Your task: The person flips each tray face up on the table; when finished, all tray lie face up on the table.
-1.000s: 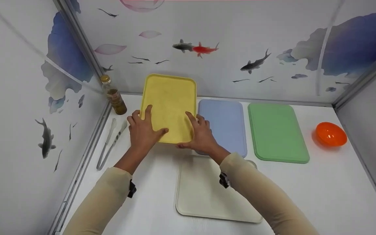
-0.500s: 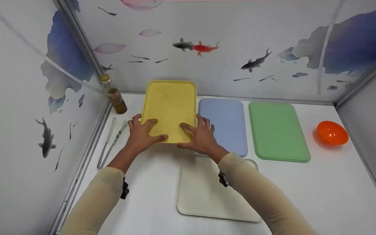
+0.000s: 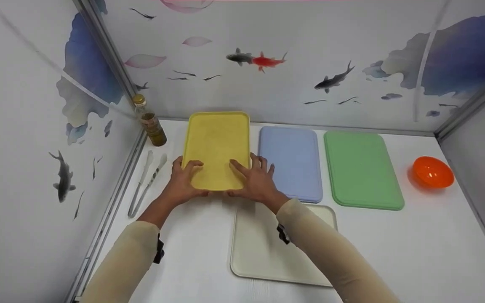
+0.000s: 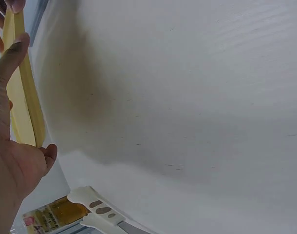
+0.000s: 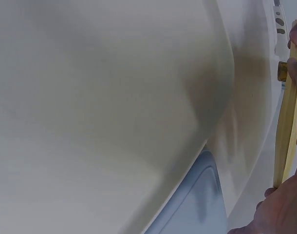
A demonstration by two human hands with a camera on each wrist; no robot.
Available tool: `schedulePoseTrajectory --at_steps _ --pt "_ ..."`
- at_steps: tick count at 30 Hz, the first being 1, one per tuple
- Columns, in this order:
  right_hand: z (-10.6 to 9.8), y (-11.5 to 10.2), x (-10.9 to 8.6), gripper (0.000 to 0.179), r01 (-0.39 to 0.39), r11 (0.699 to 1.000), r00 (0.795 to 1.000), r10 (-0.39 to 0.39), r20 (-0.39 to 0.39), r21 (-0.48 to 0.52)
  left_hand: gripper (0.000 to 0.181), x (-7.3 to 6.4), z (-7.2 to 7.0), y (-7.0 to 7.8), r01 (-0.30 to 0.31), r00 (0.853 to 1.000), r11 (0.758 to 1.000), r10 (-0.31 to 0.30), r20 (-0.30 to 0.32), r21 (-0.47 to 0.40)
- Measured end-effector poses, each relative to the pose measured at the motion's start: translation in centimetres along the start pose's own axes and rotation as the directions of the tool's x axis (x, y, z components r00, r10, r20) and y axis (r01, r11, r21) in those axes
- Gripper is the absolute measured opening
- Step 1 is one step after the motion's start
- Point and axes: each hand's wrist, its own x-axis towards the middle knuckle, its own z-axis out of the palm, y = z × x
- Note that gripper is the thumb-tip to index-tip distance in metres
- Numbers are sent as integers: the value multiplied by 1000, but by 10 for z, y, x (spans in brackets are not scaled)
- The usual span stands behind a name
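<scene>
Both hands hold a yellow rectangular tray with a raised rim, at its near end. My left hand grips the left near corner, its index finger bent over the top face and its thumb along the near edge. On the right near corner, my right hand does the same from the other side. The left wrist view shows the yellow tray edge-on, raised off the white table, which has a shadow on it. Some fingers are hidden beneath the tray.
To the right lie a blue tray, a green tray and an orange bowl. A beige tray lies in front, partly under my right forearm. Tongs and an oil bottle are at the left.
The yellow tray's far edge has come down and a little toward me. My index fingers have slid nearer to its near edge, and my left hand has moved slightly lower.
</scene>
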Motion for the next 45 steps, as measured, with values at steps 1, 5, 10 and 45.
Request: schedulePoseTrajectory --at_steps 1,5,10,45 --pt "2 0 1 107 -5 1000 1000 5 5 2 89 0 1 -1 0 1000 1000 0 -2 -2" --pt "9 -1 3 107 -26 1000 999 26 19 1 94 1 1 -6 27 1000 999 -27 -7 22" --pt "15 -2 6 109 -43 999 998 44 33 -15 103 2 0 -7 37 999 996 -37 -7 81" --pt "34 -4 19 116 -53 994 993 62 97 -90 106 19 6 -29 49 995 976 -67 79 214"
